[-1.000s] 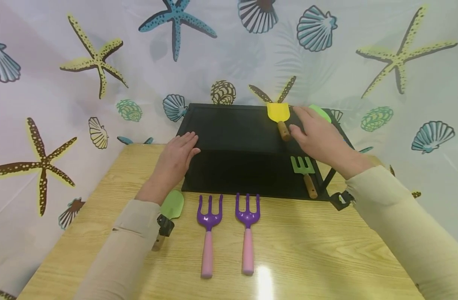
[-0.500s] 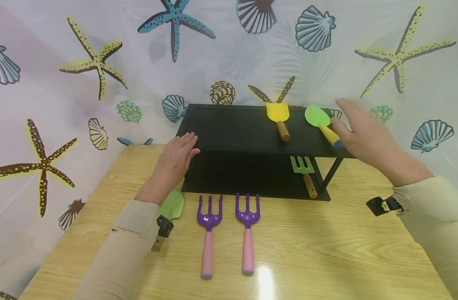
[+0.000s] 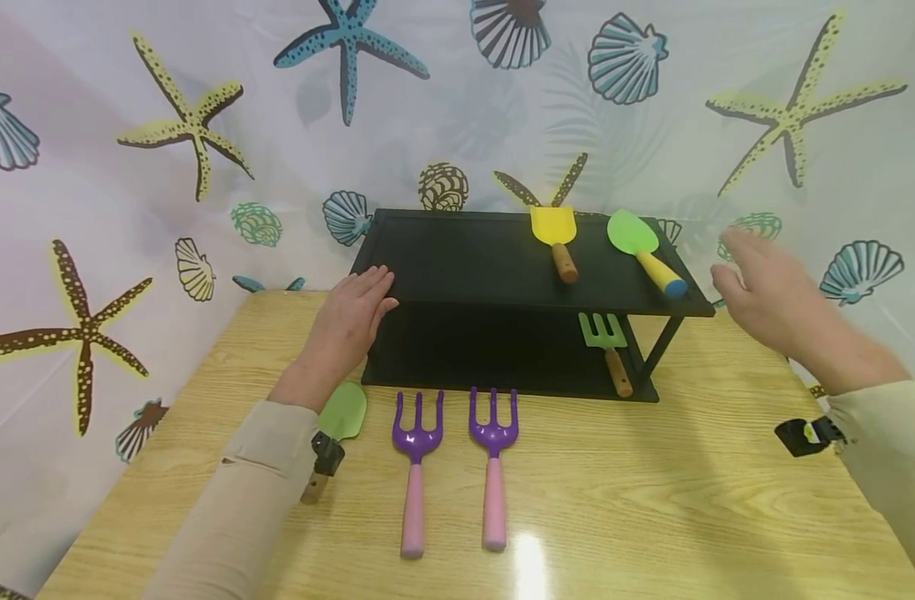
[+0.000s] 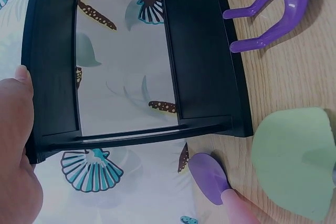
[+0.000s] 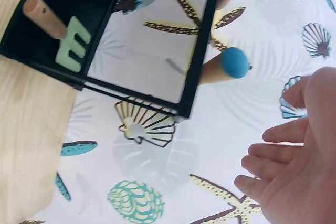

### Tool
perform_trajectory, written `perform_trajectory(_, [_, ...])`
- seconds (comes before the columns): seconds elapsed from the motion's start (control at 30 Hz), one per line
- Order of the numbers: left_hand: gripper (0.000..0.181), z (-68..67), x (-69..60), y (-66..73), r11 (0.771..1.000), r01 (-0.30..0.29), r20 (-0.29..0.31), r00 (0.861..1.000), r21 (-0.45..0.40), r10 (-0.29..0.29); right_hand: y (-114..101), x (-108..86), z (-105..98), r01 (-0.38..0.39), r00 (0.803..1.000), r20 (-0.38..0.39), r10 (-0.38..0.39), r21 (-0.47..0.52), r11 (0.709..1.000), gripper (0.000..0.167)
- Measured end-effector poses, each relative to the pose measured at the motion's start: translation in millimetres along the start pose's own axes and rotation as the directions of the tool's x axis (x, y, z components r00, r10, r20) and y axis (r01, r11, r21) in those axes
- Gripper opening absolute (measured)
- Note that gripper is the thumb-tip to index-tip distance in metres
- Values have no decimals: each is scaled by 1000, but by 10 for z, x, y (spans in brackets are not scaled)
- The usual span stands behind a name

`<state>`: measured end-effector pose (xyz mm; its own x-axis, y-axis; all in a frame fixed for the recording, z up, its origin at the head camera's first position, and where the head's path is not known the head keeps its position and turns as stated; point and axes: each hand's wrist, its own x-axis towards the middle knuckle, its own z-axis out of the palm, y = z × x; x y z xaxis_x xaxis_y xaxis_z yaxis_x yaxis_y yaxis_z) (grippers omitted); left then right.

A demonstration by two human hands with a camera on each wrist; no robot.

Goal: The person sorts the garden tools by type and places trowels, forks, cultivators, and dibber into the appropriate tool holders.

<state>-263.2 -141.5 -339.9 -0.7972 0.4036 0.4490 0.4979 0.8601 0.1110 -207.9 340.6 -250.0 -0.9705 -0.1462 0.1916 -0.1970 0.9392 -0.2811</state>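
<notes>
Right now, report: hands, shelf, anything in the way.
Left hand touching left end of black shelf; right hand empty, off its right side. Yellow shovel, green trowel on top. Purple forks lie in front.

no lettering, brand, number or sign legible in any view, none on the black rack (image 3: 457, 258), none on the two purple forks (image 3: 418, 440), the green fork (image 3: 603, 340) or the yellow shovel (image 3: 553, 227), none on the patterned backdrop (image 3: 472, 117)

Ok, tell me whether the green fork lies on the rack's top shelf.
No, the green fork lies on the lower shelf.
</notes>
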Motion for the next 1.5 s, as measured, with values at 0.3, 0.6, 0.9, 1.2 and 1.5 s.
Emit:
perform_trajectory(0.3, [51, 32, -1, 15, 1000, -1, 7, 1000, -7, 1, 189, -55, 243, 0, 982, 190, 11, -56, 998, 83])
perform_trajectory(0.6, [49, 54, 8, 19, 1000, -21, -30, 999, -14, 21, 229, -57, 431, -10, 976, 216, 21, -52, 999, 93])
perform_trajectory(0.9, [50, 52, 9, 19, 1000, -18, -26, 1000, -2, 18, 248, 2, 529, 58, 992, 122, -44, -119, 991, 89])
perform_trajectory(1.2, [49, 6, 12, 2, 999, -34, -22, 999, 18, 34, 269, 7, 620, 111, 992, 75, -97, -218, 970, 84])
perform_trajectory(1.5, [49, -27, 15, -18, 999, -35, 11, 999, 22, 35, 264, 23, 654, 108, 993, 68, -96, -194, 975, 85])
